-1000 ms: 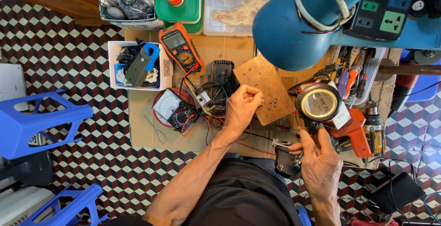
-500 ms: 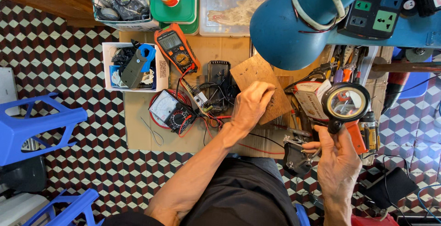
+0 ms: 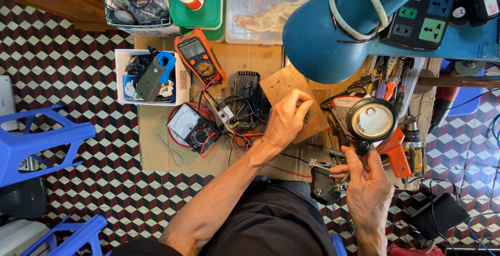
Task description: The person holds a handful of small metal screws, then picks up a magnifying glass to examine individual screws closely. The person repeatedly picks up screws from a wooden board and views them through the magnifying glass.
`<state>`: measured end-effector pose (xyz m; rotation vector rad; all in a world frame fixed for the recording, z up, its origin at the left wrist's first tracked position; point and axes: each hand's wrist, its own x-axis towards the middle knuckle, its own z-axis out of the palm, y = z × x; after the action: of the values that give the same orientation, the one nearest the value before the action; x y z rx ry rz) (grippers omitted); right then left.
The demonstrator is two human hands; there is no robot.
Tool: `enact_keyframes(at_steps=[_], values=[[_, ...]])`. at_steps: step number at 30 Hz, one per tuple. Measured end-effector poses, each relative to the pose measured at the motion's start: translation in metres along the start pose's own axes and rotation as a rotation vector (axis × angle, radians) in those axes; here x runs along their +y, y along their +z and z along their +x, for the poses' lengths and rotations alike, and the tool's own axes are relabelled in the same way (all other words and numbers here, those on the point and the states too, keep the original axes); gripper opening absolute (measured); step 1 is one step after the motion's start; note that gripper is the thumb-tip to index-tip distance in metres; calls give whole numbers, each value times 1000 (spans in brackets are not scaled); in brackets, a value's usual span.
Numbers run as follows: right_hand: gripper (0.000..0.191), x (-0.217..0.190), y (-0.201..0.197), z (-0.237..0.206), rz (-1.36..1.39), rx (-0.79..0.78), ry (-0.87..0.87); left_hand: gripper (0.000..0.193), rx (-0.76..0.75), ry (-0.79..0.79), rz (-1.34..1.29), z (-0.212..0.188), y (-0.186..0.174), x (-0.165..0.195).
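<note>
My left hand rests with curled fingers on a small wooden board lying on the cardboard work mat; whether it pinches anything I cannot tell. My right hand grips the black handle of a round magnifying glass and holds it up over the orange tool. Just left of that hand sits a black stand with metal clips. A black battery pack with tangled red and black wires lies left of the board.
An orange digital multimeter, an analog meter, a white parts box, a blue lamp head, a power strip, an orange drill, clear bins and blue stools stand on the patterned floor.
My right hand has raised the magnifying glass further right and up. My left hand stays on the wooden board, fingers curling slightly. The camera view shifted a little.
</note>
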<state>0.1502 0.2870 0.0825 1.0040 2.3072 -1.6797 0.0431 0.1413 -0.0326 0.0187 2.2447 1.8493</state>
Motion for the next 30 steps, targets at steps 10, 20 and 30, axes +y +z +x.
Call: enact_keyframes(at_steps=[10, 20, 30], values=[[21, -23, 23, 6, -32, -119, -63, 46, -123, -407, -935, 2, -33, 22], [21, -26, 30, 12, -55, -142, -93, 47, -161, -393, -954, 1, -41, 34], [20, -20, 30, 15, -28, -149, -85, 42, -101, -427, -1035, 3, -35, 23]])
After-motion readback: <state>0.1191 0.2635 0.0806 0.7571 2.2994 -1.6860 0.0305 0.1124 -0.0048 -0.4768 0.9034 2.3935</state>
